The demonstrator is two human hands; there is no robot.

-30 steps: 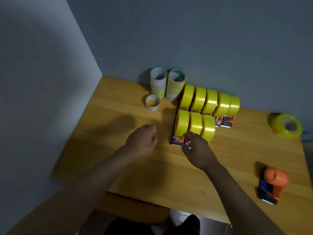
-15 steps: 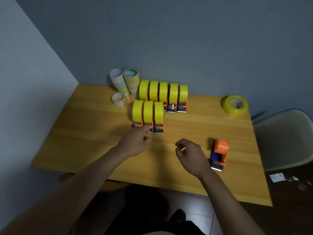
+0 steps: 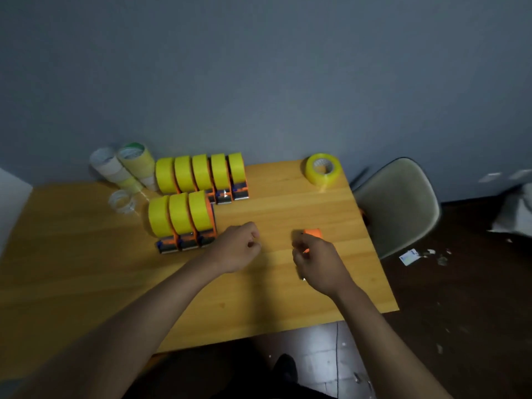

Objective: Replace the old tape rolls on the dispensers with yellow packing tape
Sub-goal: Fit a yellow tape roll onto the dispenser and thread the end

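Observation:
Two rows of orange dispensers loaded with yellow tape stand at the table's back left: a back row of several and a front row of three. One orange dispenser without a roll lies to the right, mostly hidden under my right hand. That hand's fingers curl over it, and a grip cannot be made out. My left hand hovers beside the front row, loosely curled and holding nothing. A loose yellow tape roll lies at the back right corner.
Stacked old tape rolls and a near-spent clear roll sit at the back left by the wall. A pale chair stands off the wooden table's right edge. Scraps lie on the dark floor.
My right hand left the front row of dispensers and moved right, over the lone orange dispenser. My left hand drifted right. The view swung right and back.

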